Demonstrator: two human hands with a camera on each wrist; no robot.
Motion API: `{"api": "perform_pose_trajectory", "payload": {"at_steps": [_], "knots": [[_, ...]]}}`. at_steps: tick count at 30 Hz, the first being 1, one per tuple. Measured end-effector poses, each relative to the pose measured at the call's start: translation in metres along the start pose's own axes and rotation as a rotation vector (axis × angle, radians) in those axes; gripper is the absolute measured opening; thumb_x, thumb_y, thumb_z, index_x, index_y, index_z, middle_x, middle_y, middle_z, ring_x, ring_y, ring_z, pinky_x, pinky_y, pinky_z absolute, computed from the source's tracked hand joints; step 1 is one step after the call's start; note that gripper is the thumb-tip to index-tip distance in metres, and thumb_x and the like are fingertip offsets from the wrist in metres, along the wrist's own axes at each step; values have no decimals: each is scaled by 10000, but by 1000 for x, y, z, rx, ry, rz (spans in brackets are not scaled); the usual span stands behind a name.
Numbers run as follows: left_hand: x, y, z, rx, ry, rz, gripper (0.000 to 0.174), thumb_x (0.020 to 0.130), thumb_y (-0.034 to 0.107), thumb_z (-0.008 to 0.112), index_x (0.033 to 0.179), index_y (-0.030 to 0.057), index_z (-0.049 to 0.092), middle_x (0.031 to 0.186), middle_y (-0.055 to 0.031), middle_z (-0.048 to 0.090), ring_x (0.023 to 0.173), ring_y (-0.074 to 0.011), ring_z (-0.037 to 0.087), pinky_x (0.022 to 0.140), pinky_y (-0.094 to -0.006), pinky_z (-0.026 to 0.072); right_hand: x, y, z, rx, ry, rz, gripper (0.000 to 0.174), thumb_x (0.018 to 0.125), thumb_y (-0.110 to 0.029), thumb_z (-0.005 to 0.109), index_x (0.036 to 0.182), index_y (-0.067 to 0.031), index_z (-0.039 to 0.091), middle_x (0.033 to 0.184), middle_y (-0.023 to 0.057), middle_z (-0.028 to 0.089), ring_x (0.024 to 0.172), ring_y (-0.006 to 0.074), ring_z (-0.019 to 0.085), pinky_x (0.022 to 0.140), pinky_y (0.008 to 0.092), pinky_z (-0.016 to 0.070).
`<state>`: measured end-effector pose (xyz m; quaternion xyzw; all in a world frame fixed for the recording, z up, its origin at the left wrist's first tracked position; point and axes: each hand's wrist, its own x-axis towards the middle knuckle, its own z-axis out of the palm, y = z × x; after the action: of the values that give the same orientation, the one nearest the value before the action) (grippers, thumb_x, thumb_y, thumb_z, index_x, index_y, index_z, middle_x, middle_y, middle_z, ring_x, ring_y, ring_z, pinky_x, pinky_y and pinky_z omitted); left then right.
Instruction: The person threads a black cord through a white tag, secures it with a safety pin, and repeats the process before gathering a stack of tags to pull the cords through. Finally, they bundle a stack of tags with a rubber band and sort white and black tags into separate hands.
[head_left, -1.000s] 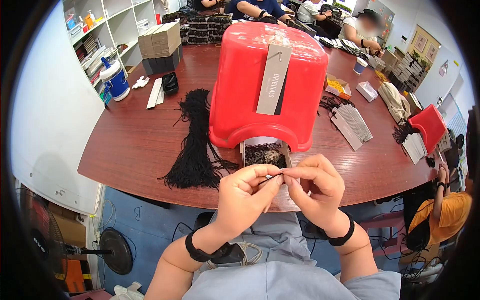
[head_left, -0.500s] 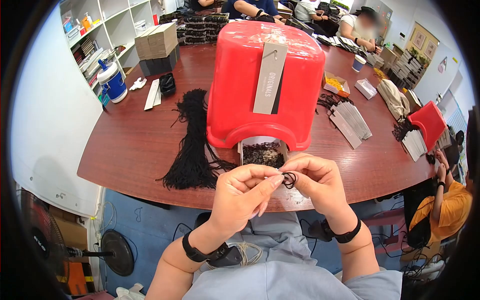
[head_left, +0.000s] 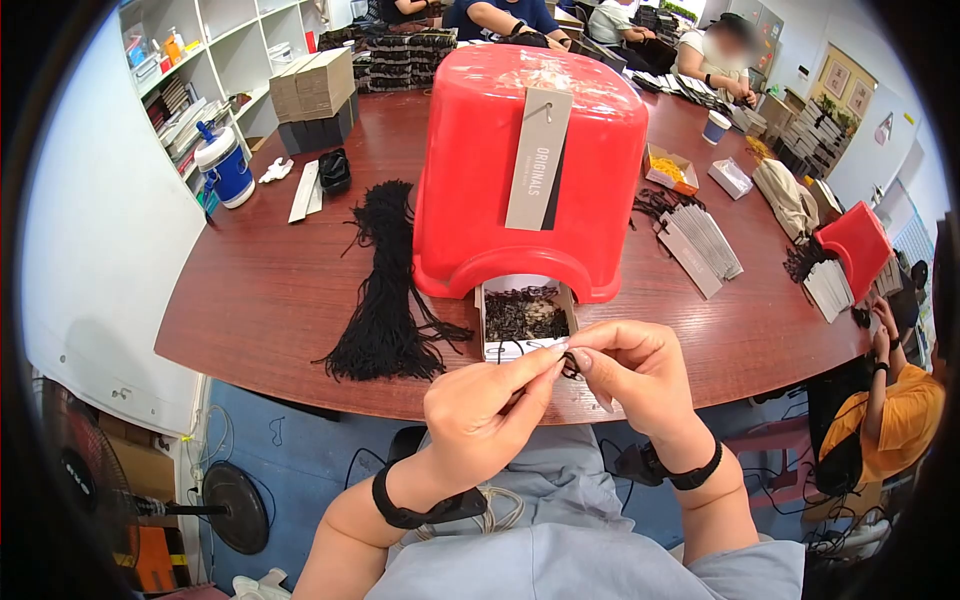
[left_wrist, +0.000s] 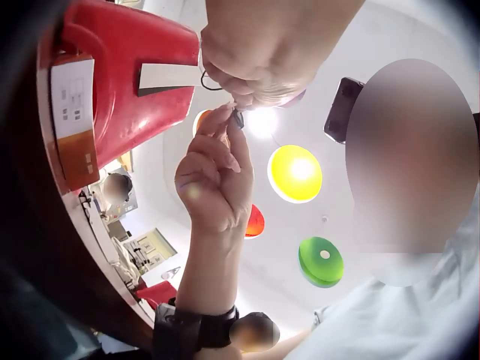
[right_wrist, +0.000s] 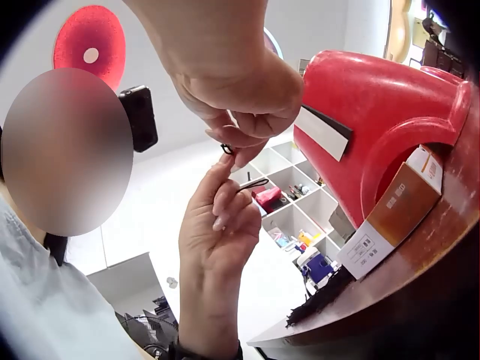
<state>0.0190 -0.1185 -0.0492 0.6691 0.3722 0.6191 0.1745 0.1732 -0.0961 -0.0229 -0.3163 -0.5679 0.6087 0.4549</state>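
Fingertips of my left hand (head_left: 485, 412) and right hand (head_left: 640, 382) meet over the table's front edge, pinching a thin black cord (head_left: 571, 366) between them. A small loop of cord hangs by the right thumb. Another bit of cord curves out from the left hand in the left wrist view. The right wrist view shows a tiny black piece (right_wrist: 226, 148) right at the fingertips; its exact kind I cannot tell. Just beyond the hands, a small open box (head_left: 482, 318) of little black pieces sits under the arch of an upturned red stool (head_left: 490, 200).
A grey "ORIGINALS" tag (head_left: 538, 160) hangs on the stool. Left of it lies a bundle of black cords (head_left: 380, 290); to the right, a fan of tags (head_left: 703, 245). A blue-white jug (head_left: 224, 165) stands at the far left. Other people sit around the table (head_left: 260, 300).
The cord loops between the fingertips came into sight, then became smaller. My left hand has turned with its back more upward, and the box front now shows past the fingers.
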Motion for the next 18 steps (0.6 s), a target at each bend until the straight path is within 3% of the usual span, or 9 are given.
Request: {"api": "perform_pose_trajectory", "payload": {"at_steps": [4, 8, 10, 11, 13, 15, 18], "knots": [[1, -5, -2, 118, -40, 109, 188, 702, -42, 618, 884, -3, 640, 605, -75, 599, 472, -58, 500, 430, -175, 360, 0, 0, 0, -51, -13, -61, 122, 802, -37, 575, 886, 51, 592, 786, 44, 609, 709, 50, 547, 594, 166, 442], [2, -4, -7, 86, -92, 84, 188, 703, -42, 615, 886, -4, 641, 613, -80, 608, 469, -57, 500, 421, -176, 361, -1, -1, -3, -55, -52, -40, 113, 798, -22, 574, 879, 53, 591, 805, 53, 610, 712, 52, 548, 603, 169, 446], [2, -2, -9, -39, -121, -59, 197, 694, -44, 618, 886, -6, 642, 607, -84, 608, 463, -57, 502, 420, -179, 366, -2, -2, -2, -45, -63, -22, 115, 796, -22, 576, 882, 53, 591, 805, 55, 611, 710, 52, 548, 603, 169, 447], [2, -4, -8, -39, -121, -59, 197, 694, -44, 618, 886, -6, 642, 607, -84, 608, 463, -57, 502, 420, -179, 366, -2, -3, -2, -43, -66, -15, 116, 795, -21, 577, 883, 52, 592, 804, 52, 609, 709, 52, 548, 601, 170, 447], [1, -7, -6, -81, -82, -6, 277, 691, -16, 635, 960, 51, 638, 490, -61, 477, 402, -114, 445, 407, -228, 353, -1, -5, -3, -40, -68, -9, 116, 794, -20, 579, 885, 51, 593, 804, 49, 607, 707, 52, 548, 599, 170, 447], [2, -8, -8, -69, -112, -6, 276, 691, -17, 634, 959, 49, 638, 493, -61, 481, 403, -111, 447, 408, -229, 355, -1, -7, -5, 10, -66, 152, 121, 790, -24, 585, 886, 48, 595, 799, 46, 607, 710, 55, 550, 608, 175, 449], [2, -9, -10, -59, -158, 8, 286, 688, -18, 634, 967, 45, 634, 502, -64, 493, 403, -112, 449, 409, -230, 360, -1, -4, -5, 69, -75, 120, 120, 785, -27, 591, 880, 46, 596, 779, 41, 605, 707, 58, 551, 618, 183, 453]]}}
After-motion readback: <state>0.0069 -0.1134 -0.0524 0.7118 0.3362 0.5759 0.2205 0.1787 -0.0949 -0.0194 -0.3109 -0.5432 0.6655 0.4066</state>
